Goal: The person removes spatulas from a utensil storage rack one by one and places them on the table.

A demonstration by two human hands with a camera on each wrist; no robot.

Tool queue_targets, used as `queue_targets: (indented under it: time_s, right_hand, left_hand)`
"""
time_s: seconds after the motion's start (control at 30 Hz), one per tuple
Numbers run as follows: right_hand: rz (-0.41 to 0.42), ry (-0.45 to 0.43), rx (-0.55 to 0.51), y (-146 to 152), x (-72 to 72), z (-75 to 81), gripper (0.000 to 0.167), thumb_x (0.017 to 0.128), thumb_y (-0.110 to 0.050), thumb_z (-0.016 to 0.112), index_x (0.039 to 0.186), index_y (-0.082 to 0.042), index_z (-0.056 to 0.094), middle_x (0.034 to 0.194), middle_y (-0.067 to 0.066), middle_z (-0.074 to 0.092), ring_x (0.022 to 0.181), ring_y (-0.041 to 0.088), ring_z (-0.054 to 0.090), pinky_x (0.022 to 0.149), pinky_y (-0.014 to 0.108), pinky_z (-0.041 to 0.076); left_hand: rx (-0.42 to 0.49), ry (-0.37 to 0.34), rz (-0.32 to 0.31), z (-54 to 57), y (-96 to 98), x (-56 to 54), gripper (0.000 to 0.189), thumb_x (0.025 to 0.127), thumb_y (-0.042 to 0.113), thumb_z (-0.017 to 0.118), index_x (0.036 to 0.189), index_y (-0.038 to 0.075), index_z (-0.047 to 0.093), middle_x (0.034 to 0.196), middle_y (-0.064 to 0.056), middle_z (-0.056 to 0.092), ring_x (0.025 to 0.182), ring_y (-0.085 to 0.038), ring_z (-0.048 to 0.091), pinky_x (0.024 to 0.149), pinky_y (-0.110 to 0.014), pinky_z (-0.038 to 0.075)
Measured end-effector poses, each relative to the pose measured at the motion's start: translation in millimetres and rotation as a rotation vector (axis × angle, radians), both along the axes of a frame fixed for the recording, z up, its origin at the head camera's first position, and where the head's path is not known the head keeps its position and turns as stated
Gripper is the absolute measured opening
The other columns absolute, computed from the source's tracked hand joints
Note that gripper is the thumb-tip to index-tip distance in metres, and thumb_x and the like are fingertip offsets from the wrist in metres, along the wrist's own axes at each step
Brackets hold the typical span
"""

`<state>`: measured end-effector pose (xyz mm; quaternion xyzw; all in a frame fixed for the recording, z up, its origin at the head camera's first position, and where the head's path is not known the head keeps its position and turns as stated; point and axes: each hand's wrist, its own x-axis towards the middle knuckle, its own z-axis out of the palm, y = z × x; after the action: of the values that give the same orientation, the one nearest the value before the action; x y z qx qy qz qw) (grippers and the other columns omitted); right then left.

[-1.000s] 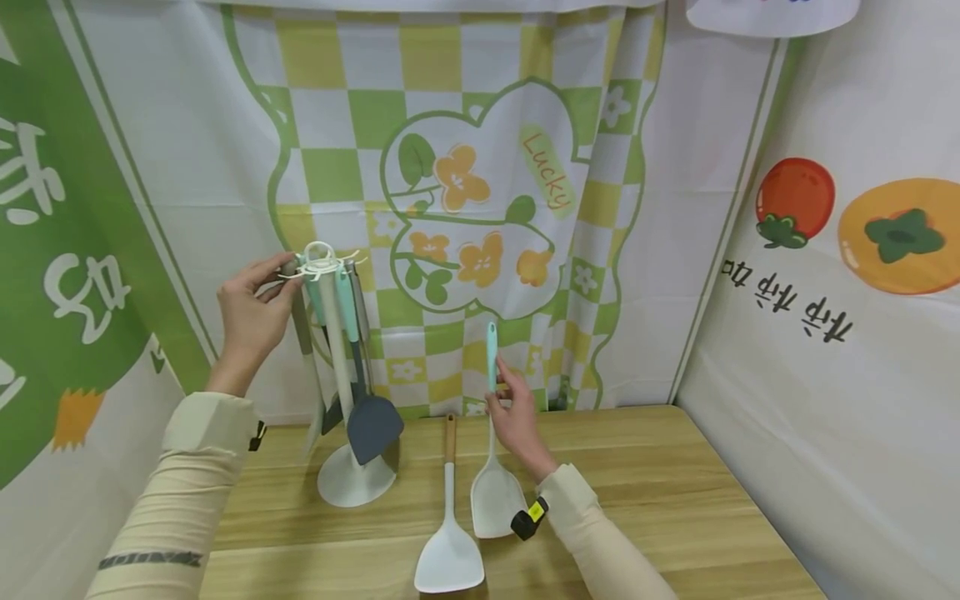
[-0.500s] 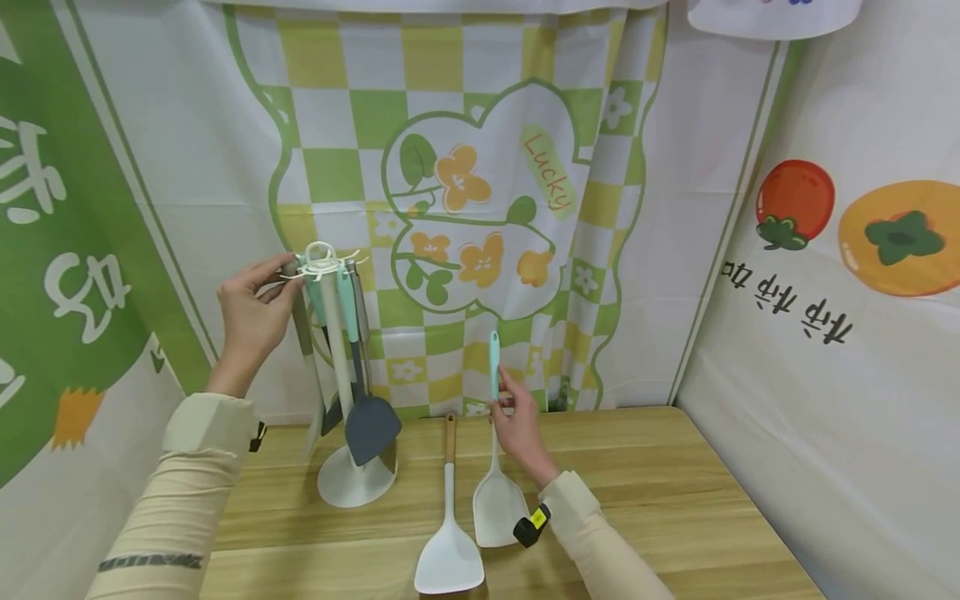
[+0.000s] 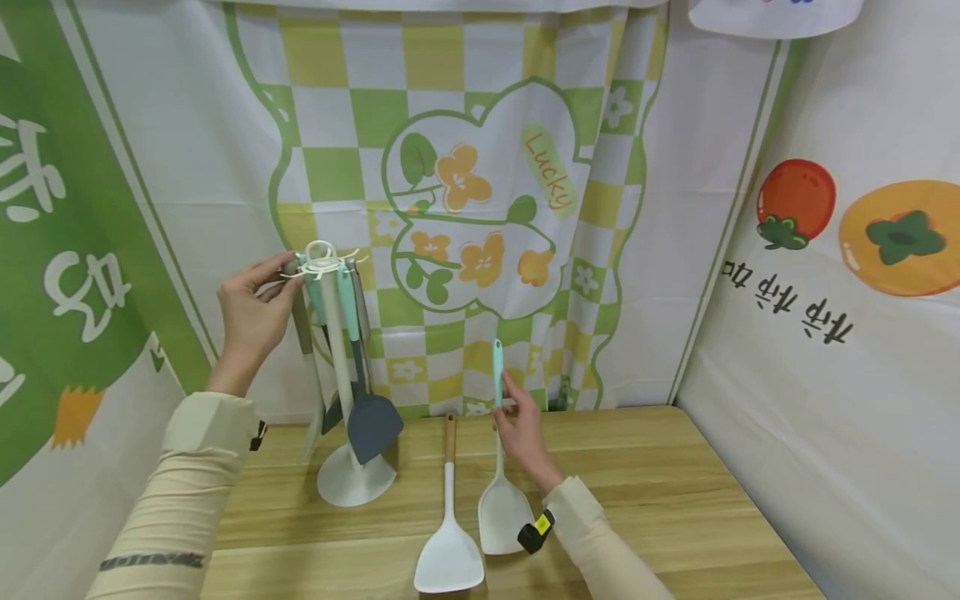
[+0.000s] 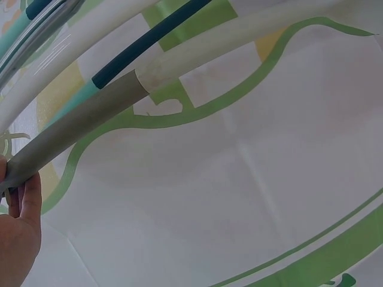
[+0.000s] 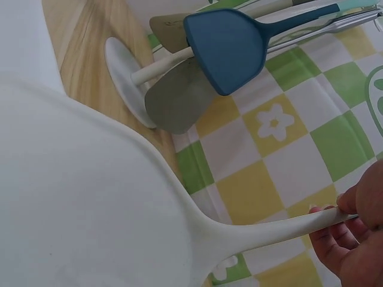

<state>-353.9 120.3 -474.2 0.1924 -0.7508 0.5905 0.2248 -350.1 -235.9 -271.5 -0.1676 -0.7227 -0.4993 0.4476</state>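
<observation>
White spatula (image 3: 504, 517) with mint handle (image 3: 498, 362): blade down, pinched by right hand (image 3: 522, 423), just beside wood-handled spatula (image 3: 450, 560) on the tabletop (image 3: 637, 492) | left hand (image 3: 257, 315): pinches grey handle (image 4: 78, 127) at top of white utensil rack (image 3: 337, 342) | blue spatula (image 5: 230, 48) hangs there too

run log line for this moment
left hand: pinches grey handle at rack | right hand: holds mint-handled turner | wooden-handled turner: on table

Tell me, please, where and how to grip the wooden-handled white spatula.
Probably by the slender wooden handle, from above: the white spatula lies on the table, handle toward the checkered curtain, with the turquoise-handled spatula close on its right.
</observation>
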Motion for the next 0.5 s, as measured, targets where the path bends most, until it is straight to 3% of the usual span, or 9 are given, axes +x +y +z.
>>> queue_targets:
  time_s: [0.27, 0.5]
  right_hand:
    - [-0.027, -0.038, 0.037, 2.3, 2.6, -7.0, 0.065, 0.091, 0.018, 0.058, 0.152, 0.001, 0.043, 0.109, 0.027, 0.058, 0.078, 0.029, 0.066, 0.062, 0.033, 0.065]
    - [-0.017, -0.058, 0.046, 3.9, 9.0, -9.7, 0.064, 0.092, 0.018, 0.057, 0.152, 0.005, 0.040, 0.111, 0.030, 0.057, 0.081, 0.034, 0.066, 0.062, 0.031, 0.064]
  left_hand:
    - [-0.001, 0.001, 0.005, -0.3, 0.0, -0.2, 0.034, 0.090, -0.010, 0.070, 0.124, -0.006, 0.069, 0.117, -0.026, 0.067, 0.095, 0.005, 0.063, 0.088, -0.009, 0.055]
    - [0.007, 0.009, -0.001, 1.1, 1.7, 1.8, 0.034, 0.089, -0.011, 0.070, 0.123, -0.007, 0.069, 0.115, -0.027, 0.067, 0.094, 0.008, 0.062, 0.087, -0.009, 0.055]
